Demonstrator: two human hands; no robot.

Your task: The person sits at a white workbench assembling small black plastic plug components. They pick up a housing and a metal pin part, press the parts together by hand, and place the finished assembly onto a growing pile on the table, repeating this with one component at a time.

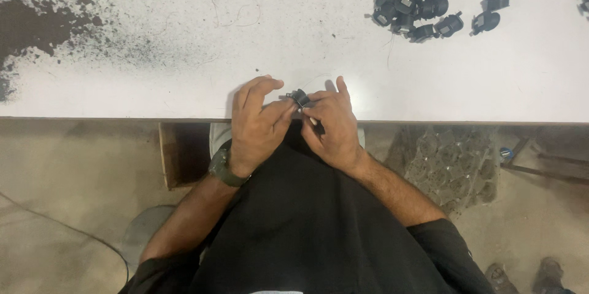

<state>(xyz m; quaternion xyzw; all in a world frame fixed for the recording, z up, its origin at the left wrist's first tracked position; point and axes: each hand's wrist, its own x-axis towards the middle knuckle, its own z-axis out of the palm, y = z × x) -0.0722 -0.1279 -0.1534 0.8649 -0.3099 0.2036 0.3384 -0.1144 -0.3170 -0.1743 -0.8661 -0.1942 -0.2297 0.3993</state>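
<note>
Both my hands meet at the near edge of a white table [184, 85]. My left hand [256, 125], with a dark watch on its wrist, pinches a small black plastic part [299, 96] between thumb and fingers. My right hand [331, 125] grips the same part from the other side and also holds a thin light stick-like piece by its fingers. Most of the part is hidden by my fingers.
A pile of several similar black parts [410, 4] lies at the table's far right, with two loose ones [489, 13] beside it. Dark powder stains [37, 24] cover the far left. Below the table are a wooden box [178, 153] and a grey egg-tray-like sheet [448, 168].
</note>
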